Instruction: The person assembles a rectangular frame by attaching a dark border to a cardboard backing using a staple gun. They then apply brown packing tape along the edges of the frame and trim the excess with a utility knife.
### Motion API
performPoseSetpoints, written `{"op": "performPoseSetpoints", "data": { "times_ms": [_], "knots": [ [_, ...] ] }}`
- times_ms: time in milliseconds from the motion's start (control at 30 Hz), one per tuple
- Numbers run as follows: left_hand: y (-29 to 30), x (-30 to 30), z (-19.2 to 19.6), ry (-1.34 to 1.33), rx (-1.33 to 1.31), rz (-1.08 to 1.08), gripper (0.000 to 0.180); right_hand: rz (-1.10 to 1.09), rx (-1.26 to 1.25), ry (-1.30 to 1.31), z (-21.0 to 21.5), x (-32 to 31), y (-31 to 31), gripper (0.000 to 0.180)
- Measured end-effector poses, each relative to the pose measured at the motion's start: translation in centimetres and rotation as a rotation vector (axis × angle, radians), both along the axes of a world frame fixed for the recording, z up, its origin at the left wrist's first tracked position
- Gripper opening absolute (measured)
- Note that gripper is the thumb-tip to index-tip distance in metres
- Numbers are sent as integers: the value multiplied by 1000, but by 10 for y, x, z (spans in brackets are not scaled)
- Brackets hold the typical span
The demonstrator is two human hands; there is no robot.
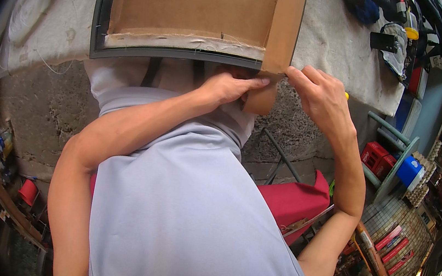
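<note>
A picture frame (187, 55) with dark edges lies face down at the table's front edge. Inside it are a brown backing board (193, 5) and a strip of frayed pale canvas (183, 44). Brown paper tape (284, 30) runs down the frame's right side and over its near corner. Below that corner hangs the tape roll (260, 101), gripped by my left hand (230, 87), its thumb pointing right. My right hand (317, 92) pinches at the tape by the corner. A small yellow tip shows behind this hand; what it belongs to is hidden.
A pale cloth (333, 36) covers the table. Tools and a black box (383, 42) lie at its far right, with loose clear thread (56, 65) at the left. Right of me stand a green metal rack (395, 159) and red boxes (377, 159).
</note>
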State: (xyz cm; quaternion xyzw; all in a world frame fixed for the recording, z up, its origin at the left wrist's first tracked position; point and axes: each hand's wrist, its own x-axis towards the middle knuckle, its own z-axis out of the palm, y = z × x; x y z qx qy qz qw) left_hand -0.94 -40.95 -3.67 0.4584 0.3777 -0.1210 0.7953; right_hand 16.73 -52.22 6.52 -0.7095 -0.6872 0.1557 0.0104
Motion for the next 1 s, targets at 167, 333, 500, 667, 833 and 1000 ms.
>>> {"op": "performPoseSetpoints", "data": {
  "times_ms": [167, 333, 500, 667, 833, 1000],
  "knots": [
    [1, 1, -3, -19, -13, -22, 51, -2, 14, 2, 0, 3, -4, 30],
    [-1, 0, -6, -59, -13, 26, 48, -8, 32, 0, -1, 3, -4, 26],
    [-3, 1, -10, -113, -31, 64, 50, -19, 40, 13, -1, 6, -7, 23],
    [-3, 1, -9, -108, -3, 51, 51, -20, 47, -9, -1, 8, -11, 28],
    [-2, 1, -11, -78, -16, 20, 49, -24, 59, -12, 0, 9, -12, 29],
    [-2, 1, -8, -112, -12, 30, 46, -26, 58, -17, -2, 12, -16, 30]
  ]
}}
